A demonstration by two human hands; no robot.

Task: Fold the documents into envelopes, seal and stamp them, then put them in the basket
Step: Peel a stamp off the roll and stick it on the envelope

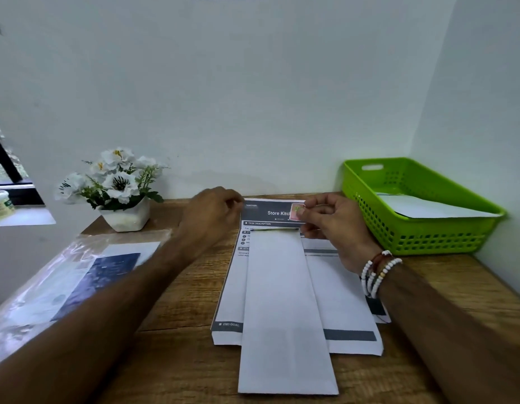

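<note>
We pinch a small pink stamp [297, 212] in our right hand [330, 225], poised over the envelope's [285, 310] far end. Our left hand [212, 212], fingers curled loosely and holding nothing, rests beside the documents [340, 287] mid-table, likely to steady them. The green basket [410, 228] waits at the far right corner.

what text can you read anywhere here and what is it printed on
"Store Kitc", cut off by the stamp: dark header of the top document
"TASK DESCRIPTION": same sheet, below the header
"END GOAL": grey bar at the sheet's near left
Smaller print on the documents, the jar label at the left edge and the dark sheet in the plastic sleeve: too blurred to read
</note>
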